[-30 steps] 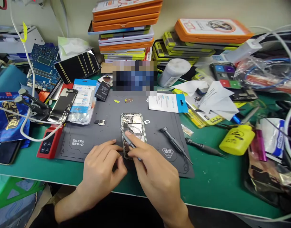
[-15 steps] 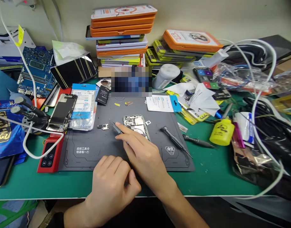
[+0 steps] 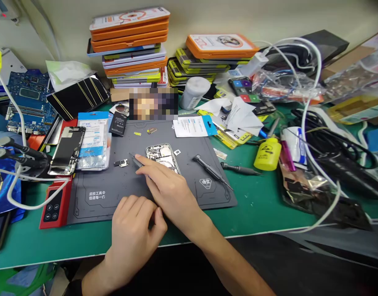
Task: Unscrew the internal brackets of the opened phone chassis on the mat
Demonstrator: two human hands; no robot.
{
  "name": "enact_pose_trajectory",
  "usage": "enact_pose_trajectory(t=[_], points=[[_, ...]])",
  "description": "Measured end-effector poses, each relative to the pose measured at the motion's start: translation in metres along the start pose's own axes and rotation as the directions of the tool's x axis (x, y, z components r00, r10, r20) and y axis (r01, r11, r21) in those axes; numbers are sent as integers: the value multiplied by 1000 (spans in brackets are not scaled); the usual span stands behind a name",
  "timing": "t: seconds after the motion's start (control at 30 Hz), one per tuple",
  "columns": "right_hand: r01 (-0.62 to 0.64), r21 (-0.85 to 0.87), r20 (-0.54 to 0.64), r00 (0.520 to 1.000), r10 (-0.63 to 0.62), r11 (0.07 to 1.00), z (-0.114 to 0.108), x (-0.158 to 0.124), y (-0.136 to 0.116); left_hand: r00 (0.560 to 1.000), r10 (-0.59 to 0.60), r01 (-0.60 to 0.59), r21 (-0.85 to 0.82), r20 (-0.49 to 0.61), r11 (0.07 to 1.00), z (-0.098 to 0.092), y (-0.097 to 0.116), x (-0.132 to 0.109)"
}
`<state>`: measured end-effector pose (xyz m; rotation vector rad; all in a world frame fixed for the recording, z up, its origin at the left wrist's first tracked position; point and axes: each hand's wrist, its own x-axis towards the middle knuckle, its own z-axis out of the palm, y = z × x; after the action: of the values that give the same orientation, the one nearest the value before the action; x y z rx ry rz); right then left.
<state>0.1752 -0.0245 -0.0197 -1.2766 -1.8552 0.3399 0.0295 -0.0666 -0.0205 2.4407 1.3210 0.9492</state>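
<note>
My right hand (image 3: 168, 187) reaches over the dark grey work mat (image 3: 96, 209), its fingers closed on grey pointed tweezers (image 3: 135, 160). Their tips point away to the left, between a small black-and-silver phone part (image 3: 121, 163) and an opened phone body (image 3: 160, 153). The right fingers partly cover the phone body's near side. My left hand (image 3: 135, 224) is curled into a loose fist at the mat's front edge, beside the right wrist; nothing shows in it, though its palm is hidden. A small white frame-shaped piece (image 3: 177, 152) lies right of the phone.
Two dark screwdrivers (image 3: 212, 170) (image 3: 240, 169) lie at right, near a yellow bottle (image 3: 267, 154). At left are a detached phone screen (image 3: 67, 150), a red device (image 3: 55, 203) and white cables. Orange cases (image 3: 130, 31) are stacked behind. A black battery (image 3: 118, 124) lies at the mat's back left.
The view has turned to the right, so the bench things sit farther left in the picture. Both hands keep nearly the same pose, with the tweezers still in the right.
</note>
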Motion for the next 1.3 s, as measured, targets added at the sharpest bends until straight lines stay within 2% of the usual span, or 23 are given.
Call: enact_pose_trajectory(t=[0.13, 0.3, 0.4, 0.53, 0.63, 0.77, 0.87, 0.97, 1.13, 1.3], points=[[-15, 66, -15, 1000, 17, 998, -6, -1, 0, 1000, -4, 4, 11, 9, 1000, -2, 1, 2], [-86, 227, -135, 984, 118, 970, -25, -13, -3, 998, -62, 62, -26, 0, 998, -5, 4, 1], [-134, 432, -244, 935, 259, 892, -32, -22, -6, 993, -117, 114, -113, -19, 987, -6, 5, -1], [-101, 634, -365, 835, 413, 767, -33, -32, -4, 982, -174, 152, -249, -69, 957, -7, 5, -3], [-154, 726, -301, 805, 511, 671, -32, -42, 2, 975, -221, 198, -340, -29, 919, -7, 5, -3], [-281, 809, -86, 812, 578, 516, -32, -55, 2, 954, -241, 299, -478, 180, 826, -8, 6, -2], [-325, 831, -55, 759, 649, 451, -34, -58, -6, 938, -247, 341, -535, 242, 773, -9, 8, -2], [-312, 832, -91, 740, 667, 459, -35, -56, -13, 947, -239, 320, -556, 216, 767, -9, 9, 0], [-331, 842, -41, 747, 663, 425, -35, -54, -14, 974, -215, 222, -513, 73, 829, -9, 10, 3], [-347, 866, 20, 743, 669, 359, -36, -54, -13, 978, -205, 202, -497, 50, 844, -10, 9, 0]])
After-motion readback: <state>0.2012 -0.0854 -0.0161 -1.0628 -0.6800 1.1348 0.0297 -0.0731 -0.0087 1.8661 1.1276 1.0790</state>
